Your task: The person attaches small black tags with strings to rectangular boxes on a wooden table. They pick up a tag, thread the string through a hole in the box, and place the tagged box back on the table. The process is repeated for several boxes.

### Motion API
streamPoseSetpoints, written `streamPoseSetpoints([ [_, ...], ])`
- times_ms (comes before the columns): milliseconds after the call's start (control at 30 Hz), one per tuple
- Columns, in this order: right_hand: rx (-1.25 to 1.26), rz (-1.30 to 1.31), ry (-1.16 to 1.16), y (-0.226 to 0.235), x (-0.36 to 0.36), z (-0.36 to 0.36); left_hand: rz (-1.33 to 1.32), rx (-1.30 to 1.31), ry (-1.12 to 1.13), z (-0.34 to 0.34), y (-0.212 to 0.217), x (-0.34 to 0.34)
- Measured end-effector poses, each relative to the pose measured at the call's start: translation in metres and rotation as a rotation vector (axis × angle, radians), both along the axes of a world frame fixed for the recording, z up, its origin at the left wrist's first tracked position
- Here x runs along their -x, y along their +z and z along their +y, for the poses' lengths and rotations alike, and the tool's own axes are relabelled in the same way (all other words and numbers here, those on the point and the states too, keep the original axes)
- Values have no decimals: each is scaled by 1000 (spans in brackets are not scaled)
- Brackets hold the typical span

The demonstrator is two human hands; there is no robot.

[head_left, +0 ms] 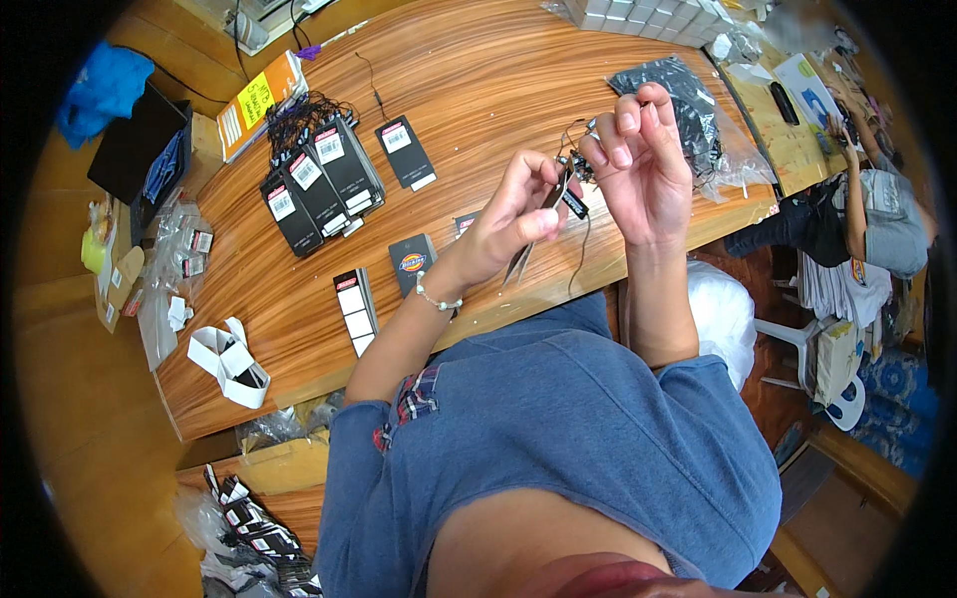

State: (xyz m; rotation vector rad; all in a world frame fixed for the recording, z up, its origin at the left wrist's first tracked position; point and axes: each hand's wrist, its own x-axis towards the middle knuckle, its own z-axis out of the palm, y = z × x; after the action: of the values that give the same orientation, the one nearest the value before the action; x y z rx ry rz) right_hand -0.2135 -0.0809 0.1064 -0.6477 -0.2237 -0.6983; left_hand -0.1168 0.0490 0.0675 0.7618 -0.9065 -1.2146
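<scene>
My left hand [523, 209] is closed, pinching a dark hang tag [520, 257] that is turned nearly edge-on. A small black tab [574, 203] on a thin cord sits against its fingertips, and the cord trails down past the table edge. To the right, my right hand [643, 164] is raised with its palm toward me and its fingers curled in. Its thumb and fingertips come together; whatever is between them is too small to make out. By my left wrist lies a dark tag stack [411, 261] with a coloured emblem, and nearby a pile of white-labelled stickers [356, 304].
Black hang tags with barcode labels [324, 174] lie stacked at the left, their cords bunched behind; one single tag [403, 151] lies beside them. A looped white ribbon [229, 361] is front left. A plastic bag [678, 100] and small boxes [648, 18] are beyond. Another person [867, 214] works at right.
</scene>
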Motion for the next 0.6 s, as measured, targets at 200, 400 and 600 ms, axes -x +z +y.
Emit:
streamPoseSetpoints([
  [200, -32, -7, 0, -1, -3, 1, -64, 25, 31, -1, -6, -2],
  [400, -62, -4, -11, -1, -5, 6, -151, -58, 65, 7, 0, -12],
  [600, -59, -57, 12, -2, -7, 7, -325, 17, 293, 12, 17, -8],
])
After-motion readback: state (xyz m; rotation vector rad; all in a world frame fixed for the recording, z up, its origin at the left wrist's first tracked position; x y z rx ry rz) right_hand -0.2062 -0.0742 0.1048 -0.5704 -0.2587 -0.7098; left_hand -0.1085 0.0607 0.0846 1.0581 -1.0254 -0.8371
